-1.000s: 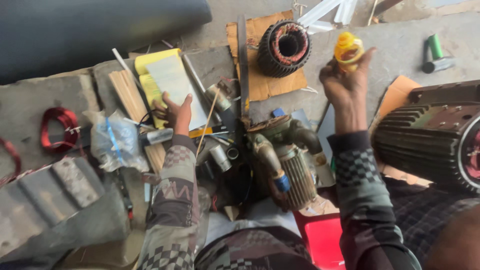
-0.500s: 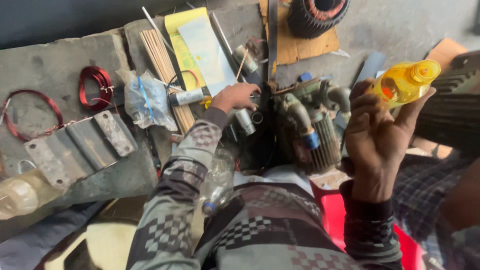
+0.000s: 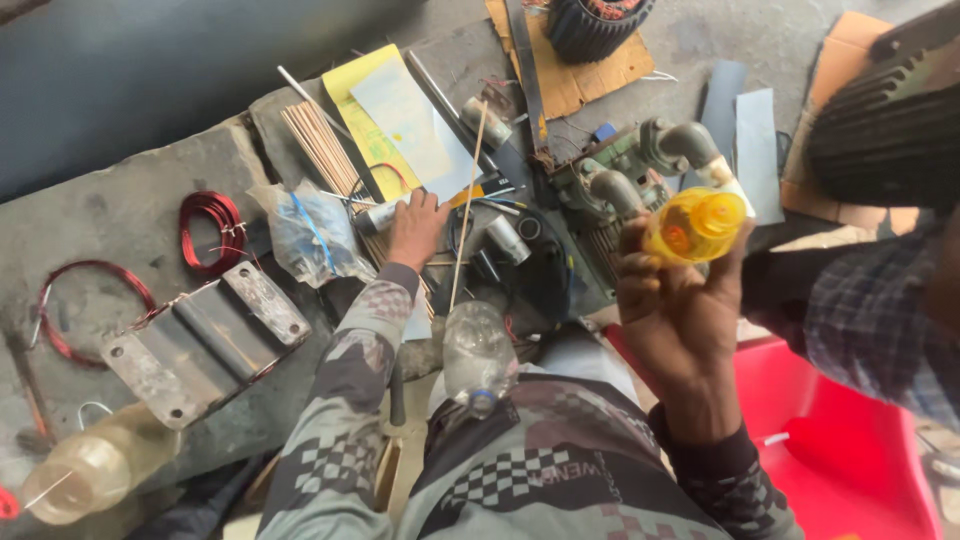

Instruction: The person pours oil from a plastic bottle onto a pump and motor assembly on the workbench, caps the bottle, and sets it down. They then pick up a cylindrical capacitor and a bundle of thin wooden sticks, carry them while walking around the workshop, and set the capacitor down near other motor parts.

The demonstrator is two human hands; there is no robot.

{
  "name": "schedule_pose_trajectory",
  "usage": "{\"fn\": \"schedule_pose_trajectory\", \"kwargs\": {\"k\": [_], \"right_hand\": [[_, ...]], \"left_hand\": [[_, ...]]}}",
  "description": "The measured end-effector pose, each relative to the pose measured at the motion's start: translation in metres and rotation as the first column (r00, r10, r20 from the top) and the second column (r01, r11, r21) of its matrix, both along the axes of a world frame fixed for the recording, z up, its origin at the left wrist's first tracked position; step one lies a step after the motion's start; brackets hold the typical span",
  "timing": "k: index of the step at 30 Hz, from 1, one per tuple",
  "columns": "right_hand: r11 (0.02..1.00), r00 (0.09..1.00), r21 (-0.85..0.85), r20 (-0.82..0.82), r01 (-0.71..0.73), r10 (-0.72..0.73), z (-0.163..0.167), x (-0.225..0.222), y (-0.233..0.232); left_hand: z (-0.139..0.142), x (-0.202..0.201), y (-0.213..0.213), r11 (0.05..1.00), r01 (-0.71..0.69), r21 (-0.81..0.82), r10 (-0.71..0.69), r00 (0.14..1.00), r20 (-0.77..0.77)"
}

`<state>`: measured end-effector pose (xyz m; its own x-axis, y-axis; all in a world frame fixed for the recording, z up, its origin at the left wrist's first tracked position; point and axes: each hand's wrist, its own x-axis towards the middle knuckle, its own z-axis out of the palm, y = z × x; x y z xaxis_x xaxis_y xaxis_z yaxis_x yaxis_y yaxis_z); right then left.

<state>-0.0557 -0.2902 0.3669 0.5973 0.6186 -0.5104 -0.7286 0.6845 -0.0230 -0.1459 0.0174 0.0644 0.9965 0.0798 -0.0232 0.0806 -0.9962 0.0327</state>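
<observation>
Yellow bottle (image 3: 695,224): I'm seeing the right hand (image 3: 675,310) gripping it, raised just in front of the grey pump (image 3: 625,185). Left hand (image 3: 415,228) is resting on a small metal cylinder (image 3: 378,216) w/ fingers curled, beside the plastic bag (image 3: 310,235) on the table (image 3: 120,220).

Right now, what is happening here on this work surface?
A person works among scattered tools and parts. The right hand holds up a small yellow bottle above a grey pump. The left hand rests on a small metal cylinder beside a bundle of thin sticks. Coils of red wire lie at the left.
</observation>
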Motion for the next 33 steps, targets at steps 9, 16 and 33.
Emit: {"fn": "schedule_pose_trajectory", "kwargs": {"k": [9,16,33], "right_hand": [[0.995,0.999,-0.104,0.041,0.008,-0.003,-0.025,-0.033,0.001],[0.972,0.986,-0.177,0.034,-0.155,0.163,-0.049,-0.027,0.034],[0.954,0.77,-0.244,0.57,-0.174,0.286,-0.003,-0.042,0.04]], "left_hand": [[0.075,0.003,-0.005,0.728,-0.106,-0.678,0.341,0.913,0.223],[0.228,0.006,-0.057,-0.073,0.126,-0.989,0.646,0.762,0.049],[0.329,-0.031,-0.129,-0.402,0.455,-0.795,0.723,0.691,0.03]]}}
